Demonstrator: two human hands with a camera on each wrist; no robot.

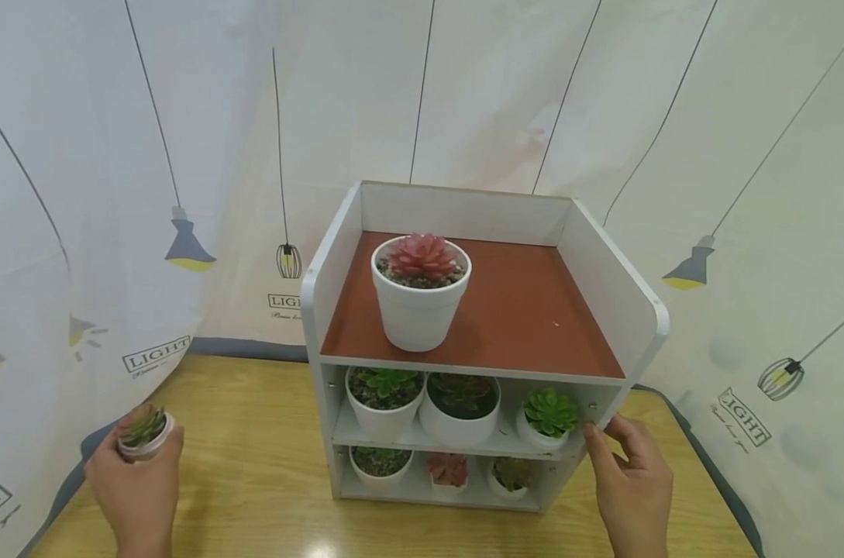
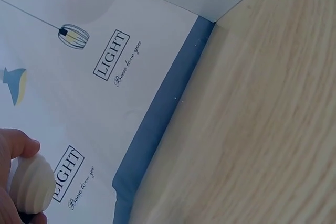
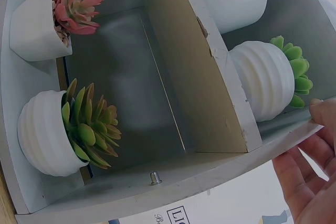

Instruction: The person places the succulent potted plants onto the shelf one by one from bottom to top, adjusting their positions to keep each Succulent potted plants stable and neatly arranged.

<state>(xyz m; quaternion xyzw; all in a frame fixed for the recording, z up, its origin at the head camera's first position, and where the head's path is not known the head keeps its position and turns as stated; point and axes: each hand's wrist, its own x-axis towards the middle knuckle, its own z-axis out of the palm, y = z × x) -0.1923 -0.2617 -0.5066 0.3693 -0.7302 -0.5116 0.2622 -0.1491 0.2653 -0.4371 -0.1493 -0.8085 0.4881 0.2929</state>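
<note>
My left hand (image 1: 134, 492) holds a small potted succulent (image 1: 145, 431) above the table's left side. In the left wrist view its ribbed white pot (image 2: 35, 184) shows between thumb and fingers; the plant itself is hidden there. With thumb on the front edge and fingers outside, my right hand (image 1: 634, 477) grips the right side panel of a white shelf (image 1: 620, 291). Beside that thumb, on the middle level, sits a green succulent (image 1: 550, 412) in a ribbed white pot (image 3: 262, 80). A pink succulent (image 1: 422, 260) in a larger white pot stands on the brown top.
Two white pots of greenery (image 1: 383, 418) fill the middle level's left and centre. Below are a leafy pot (image 1: 380, 469), a red succulent (image 1: 447, 470) and a green-brown succulent (image 1: 511, 474). The wooden table (image 1: 254, 465) meets a lamp-printed sheet (image 1: 240, 155) behind.
</note>
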